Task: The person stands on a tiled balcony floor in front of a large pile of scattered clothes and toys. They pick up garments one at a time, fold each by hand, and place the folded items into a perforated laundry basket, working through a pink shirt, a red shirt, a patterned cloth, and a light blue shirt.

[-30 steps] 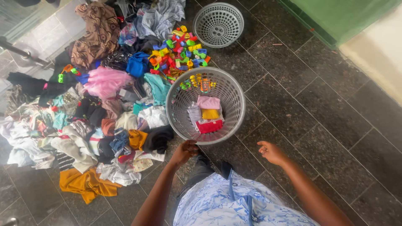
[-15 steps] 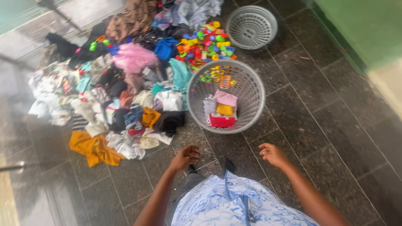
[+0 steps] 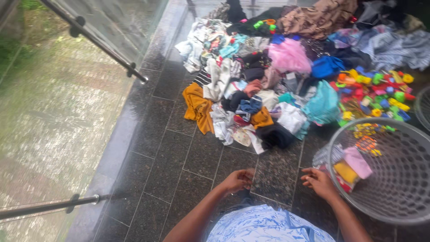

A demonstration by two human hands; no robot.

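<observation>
My left hand (image 3: 237,180) hangs over the dark tiled floor with its fingers loosely curled, holding nothing. My right hand (image 3: 319,181) is open and empty, just left of the rim of a grey mesh basket (image 3: 403,199). Inside the basket lie a pink folded cloth (image 3: 357,162), a yellow one (image 3: 346,171) and a bit of red beneath them. A big heap of mixed clothes (image 3: 251,89) spreads on the floor ahead of both hands, with a mustard-yellow garment (image 3: 197,106) at its left edge and a black one (image 3: 275,135) nearest me.
Colourful plastic toy blocks (image 3: 374,92) lie in a pile beyond the basket. A glass railing with metal bars (image 3: 107,49) runs along the left, with a lower bar (image 3: 45,207) near me. My blue-and-white patterned shirt (image 3: 264,226) fills the bottom edge.
The view has swung left: the basket and clothes heap shifted to the right of frame and the glass railing came into view. Both hands stay empty near my body.
</observation>
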